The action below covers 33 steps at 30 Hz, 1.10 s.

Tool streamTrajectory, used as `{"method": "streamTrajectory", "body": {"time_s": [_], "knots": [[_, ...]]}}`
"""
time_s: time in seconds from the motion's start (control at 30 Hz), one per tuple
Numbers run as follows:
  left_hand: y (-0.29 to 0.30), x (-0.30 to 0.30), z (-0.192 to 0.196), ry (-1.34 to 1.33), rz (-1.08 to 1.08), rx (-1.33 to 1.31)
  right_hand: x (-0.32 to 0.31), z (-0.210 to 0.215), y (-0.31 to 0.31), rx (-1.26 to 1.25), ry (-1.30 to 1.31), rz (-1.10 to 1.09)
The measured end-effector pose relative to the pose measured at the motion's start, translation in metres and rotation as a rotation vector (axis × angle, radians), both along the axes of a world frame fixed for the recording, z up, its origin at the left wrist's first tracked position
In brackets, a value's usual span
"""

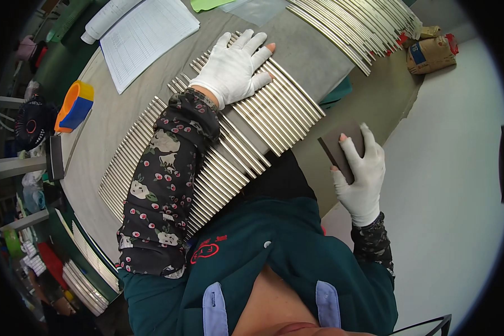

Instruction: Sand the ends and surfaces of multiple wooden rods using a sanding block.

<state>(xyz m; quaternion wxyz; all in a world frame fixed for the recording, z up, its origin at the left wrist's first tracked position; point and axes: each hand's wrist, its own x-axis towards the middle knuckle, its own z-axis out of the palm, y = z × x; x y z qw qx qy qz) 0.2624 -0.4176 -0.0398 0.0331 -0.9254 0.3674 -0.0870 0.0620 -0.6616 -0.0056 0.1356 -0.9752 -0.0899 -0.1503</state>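
A row of slim silvery metal rods point(280, 115) lies side by side across the grey table, some ends sticking out further than others. My left hand point(229, 70), in a white glove with some fingertips bare, rests flat on the far part of the row with its fingers spread. Off the table's edge to the right, my right hand point(365, 182), gloved the same way, grips a flat dark grey-brown block point(348, 140) between thumb and fingers. The block is apart from the rods; its material I cannot make out.
More metal rods point(355, 25) lie at the far right of the table point(302, 70). Printed sheets point(148, 45) are at the far left, near a blue and yellow ring-shaped holder point(75, 106). A brown paper package point(431, 56) sits beyond the table's right edge.
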Motion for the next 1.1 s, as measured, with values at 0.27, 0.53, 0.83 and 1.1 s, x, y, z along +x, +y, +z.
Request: {"method": "streamTrajectory", "body": {"time_s": [0.27,0.53,0.83,1.1], "knots": [[-0.013,0.000,0.010,0.059,0.038,0.074,0.045,-0.006,0.032,-0.079,-0.059,0.101],[-0.009,0.001,0.007,0.068,0.033,0.056,0.004,0.003,0.006,-0.243,0.144,0.047],[-0.007,0.002,0.004,0.006,0.027,0.038,-0.007,-0.005,0.023,-0.004,0.087,0.085],[0.007,-0.008,0.006,-0.029,0.021,-0.057,-0.011,-0.010,0.013,0.014,0.134,0.076]]}}
